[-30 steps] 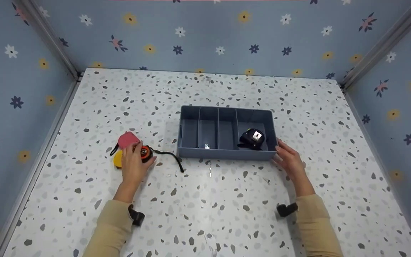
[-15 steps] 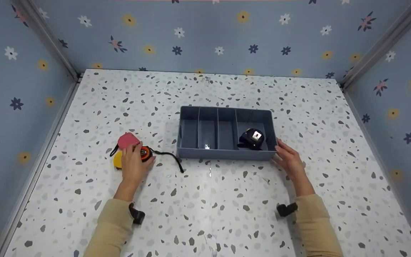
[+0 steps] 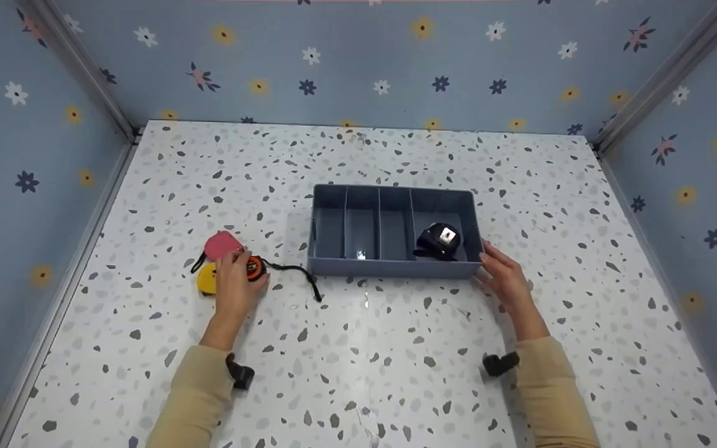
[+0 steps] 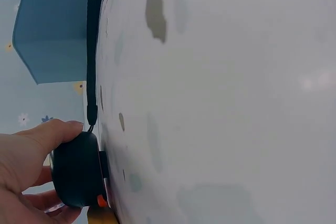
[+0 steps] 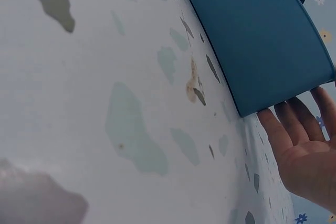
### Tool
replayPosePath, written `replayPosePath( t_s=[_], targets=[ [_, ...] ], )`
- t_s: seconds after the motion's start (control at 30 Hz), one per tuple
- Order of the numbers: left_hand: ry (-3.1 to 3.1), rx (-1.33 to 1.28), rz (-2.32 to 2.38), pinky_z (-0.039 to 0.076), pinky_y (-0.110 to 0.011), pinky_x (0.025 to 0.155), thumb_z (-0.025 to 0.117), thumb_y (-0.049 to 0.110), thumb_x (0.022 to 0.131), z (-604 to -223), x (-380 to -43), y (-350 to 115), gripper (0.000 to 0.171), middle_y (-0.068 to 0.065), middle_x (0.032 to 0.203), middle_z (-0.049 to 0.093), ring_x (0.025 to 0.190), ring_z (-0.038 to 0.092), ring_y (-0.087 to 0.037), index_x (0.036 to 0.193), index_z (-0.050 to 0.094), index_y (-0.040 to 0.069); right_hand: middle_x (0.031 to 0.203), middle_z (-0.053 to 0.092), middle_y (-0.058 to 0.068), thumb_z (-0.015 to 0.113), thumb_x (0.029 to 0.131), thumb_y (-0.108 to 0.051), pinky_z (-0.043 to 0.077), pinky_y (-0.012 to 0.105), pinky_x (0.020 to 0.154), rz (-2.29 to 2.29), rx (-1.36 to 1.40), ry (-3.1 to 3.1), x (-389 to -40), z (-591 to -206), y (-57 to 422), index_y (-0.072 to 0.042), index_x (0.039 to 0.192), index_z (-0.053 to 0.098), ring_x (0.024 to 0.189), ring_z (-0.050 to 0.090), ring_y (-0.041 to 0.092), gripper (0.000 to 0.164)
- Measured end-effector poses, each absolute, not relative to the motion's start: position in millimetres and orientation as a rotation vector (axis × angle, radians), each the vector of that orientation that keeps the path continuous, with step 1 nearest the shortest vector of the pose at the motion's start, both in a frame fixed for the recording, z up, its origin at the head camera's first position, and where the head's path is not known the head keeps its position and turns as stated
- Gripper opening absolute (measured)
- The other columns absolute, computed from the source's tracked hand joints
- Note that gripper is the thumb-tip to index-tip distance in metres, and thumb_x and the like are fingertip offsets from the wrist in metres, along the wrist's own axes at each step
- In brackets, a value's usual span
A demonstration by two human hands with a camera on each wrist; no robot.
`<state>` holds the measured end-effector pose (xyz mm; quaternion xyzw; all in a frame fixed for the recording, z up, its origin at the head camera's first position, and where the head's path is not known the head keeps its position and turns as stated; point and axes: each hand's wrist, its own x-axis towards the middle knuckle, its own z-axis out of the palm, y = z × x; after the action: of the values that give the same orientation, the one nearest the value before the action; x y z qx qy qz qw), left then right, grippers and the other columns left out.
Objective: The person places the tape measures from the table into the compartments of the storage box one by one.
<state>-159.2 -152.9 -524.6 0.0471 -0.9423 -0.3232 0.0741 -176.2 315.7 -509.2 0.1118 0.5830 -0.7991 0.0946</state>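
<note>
My left hand (image 3: 233, 289) grips a black and orange tape measure (image 3: 256, 268) on the table, thumb on one side and fingers on the other. Its black wrist strap (image 3: 293, 267) trails right toward the box. Just left of that hand lie a pink tape measure (image 3: 220, 244) and a yellow tape measure (image 3: 206, 279), partly covered by the fingers. With fairly straight fingers, my right hand (image 3: 508, 280) touches the right end of a grey-blue divided box (image 3: 396, 269). A black tape measure (image 3: 438, 242) sits in the box's wide right compartment.
Thin dividers (image 3: 379, 224) split the rest of the box into narrow compartments left of the wide one. The speckled white table (image 3: 365, 155) is bounded by flower-patterned panels (image 3: 358, 62) at the back and both sides.
Almost nothing differs. My left hand has shifted very slightly on the black and orange tape measure; the right hand and the box hold their places.
</note>
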Motion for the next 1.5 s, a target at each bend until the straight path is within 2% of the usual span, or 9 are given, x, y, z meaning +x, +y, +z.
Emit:
replayPosePath(
  t_s=[0.47, 0.87, 1.17, 1.5],
  targets=[
    [-2.798, 0.116, -1.002, 0.036, -0.044, 0.088, 0.074, 0.011, 0.07, -518.6, -156.2, -148.0, 0.053, -0.026, 0.112, 0.046, 0.103, 0.037, -0.035, 0.113, 0.053, -0.012, 0.145, 0.02, 0.007, 0.054, 0.088, -0.009, 0.03, 0.04, 0.1, -2.35, 0.33, 1.712, -176.2, -508.9, 316.8, -0.003, 0.138, 0.026, 0.129, 0.025, 0.024, 0.058],
    [-2.688, 0.045, -1.05, 0.038, -0.044, 0.086, 0.075, 0.011, 0.068, -502.3, -146.5, -137.5, 0.049, -0.024, 0.109, 0.048, 0.102, 0.038, -0.035, 0.108, 0.057, -0.011, 0.144, 0.024, 0.006, 0.055, 0.087, -0.011, 0.031, 0.04, 0.099, -2.344, 0.362, 1.729, -176.1, -508.4, 314.9, -0.005, 0.137, 0.03, 0.128, 0.028, 0.023, 0.056],
    [-2.686, 0.034, -1.072, 0.036, -0.043, 0.089, 0.076, 0.012, 0.068, -486.3, -137.6, -127.9, 0.05, -0.022, 0.11, 0.047, 0.104, 0.038, -0.033, 0.11, 0.057, -0.008, 0.144, 0.024, 0.006, 0.056, 0.087, -0.013, 0.032, 0.038, 0.099, -2.333, 0.367, 1.739, -176.1, -507.3, 314.2, -0.006, 0.137, 0.03, 0.128, 0.028, 0.022, 0.057],
    [-2.597, -0.055, -1.04, 0.04, -0.04, 0.084, 0.078, 0.011, 0.065, -472.9, -128.3, -112.9, 0.048, -0.019, 0.105, 0.051, 0.099, 0.042, -0.031, 0.106, 0.061, -0.006, 0.142, 0.029, 0.005, 0.056, 0.087, -0.011, 0.03, 0.039, 0.1, -2.384, 0.345, 1.721, -174.4, -508.7, 314.2, -0.006, 0.135, 0.035, 0.127, 0.03, 0.022, 0.053]
  ],
)
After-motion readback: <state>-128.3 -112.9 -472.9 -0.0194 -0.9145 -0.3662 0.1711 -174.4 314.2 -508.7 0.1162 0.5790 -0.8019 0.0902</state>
